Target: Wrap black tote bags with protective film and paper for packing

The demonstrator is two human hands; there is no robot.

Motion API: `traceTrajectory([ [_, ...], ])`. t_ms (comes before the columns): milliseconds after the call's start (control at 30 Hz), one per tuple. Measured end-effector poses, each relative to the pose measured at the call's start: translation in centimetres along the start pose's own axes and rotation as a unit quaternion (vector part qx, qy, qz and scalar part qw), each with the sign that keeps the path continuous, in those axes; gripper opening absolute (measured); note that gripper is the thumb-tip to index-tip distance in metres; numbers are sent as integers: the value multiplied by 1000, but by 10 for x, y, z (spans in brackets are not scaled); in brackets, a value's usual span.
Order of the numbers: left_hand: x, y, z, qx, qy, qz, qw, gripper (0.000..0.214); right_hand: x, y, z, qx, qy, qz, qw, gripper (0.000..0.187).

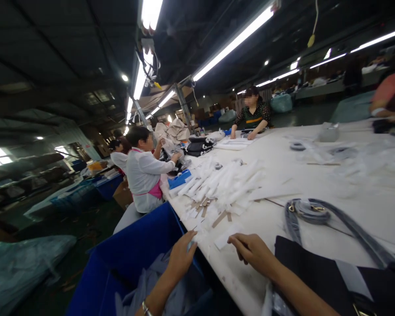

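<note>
My left hand (182,254) is at the table's near edge, over the blue bin (128,250). Its fingers stretch forward, with the thumb apart; a small pale patch shows between them, too unclear to name. Over the tabletop, my right hand (253,252) has its fingers curled in. Whether anything is inside them is hidden. A white card (224,239) lies by its fingertips. Beside my right forearm rests a black bag (312,267) with a pale strip and gold-coloured hardware. A plastic-wrapped strap (345,224) with metal clips curves behind it.
White wrapped strips (213,182) and brown paper pieces (206,206) cover the middle of the white table (270,149). Pale plastic wrapping lies in the blue bin. One co-worker (146,171) sits at the left, another (253,114) works across. Clear film (365,166) spreads at right.
</note>
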State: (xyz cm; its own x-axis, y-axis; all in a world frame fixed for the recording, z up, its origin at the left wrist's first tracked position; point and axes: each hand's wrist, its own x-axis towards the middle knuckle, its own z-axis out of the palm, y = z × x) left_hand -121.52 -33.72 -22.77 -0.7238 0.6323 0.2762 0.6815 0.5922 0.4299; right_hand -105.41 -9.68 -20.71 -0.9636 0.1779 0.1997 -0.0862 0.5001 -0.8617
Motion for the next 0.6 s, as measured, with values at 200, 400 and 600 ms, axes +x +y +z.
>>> traceTrajectory([
  [200, -4, -22, 38, 84, 52, 21, 995, 40, 1, 1, 0, -68, -36, -21, 997, 46],
  [400, 24, -3, 51, 137, 44, 65, 987, 41, 0, 1, -1, -87, -42, -23, 995, 44],
  [600, 46, 51, 62, 67, -1, 196, 978, 41, -2, -3, -1, -92, -67, -51, 992, 34],
])
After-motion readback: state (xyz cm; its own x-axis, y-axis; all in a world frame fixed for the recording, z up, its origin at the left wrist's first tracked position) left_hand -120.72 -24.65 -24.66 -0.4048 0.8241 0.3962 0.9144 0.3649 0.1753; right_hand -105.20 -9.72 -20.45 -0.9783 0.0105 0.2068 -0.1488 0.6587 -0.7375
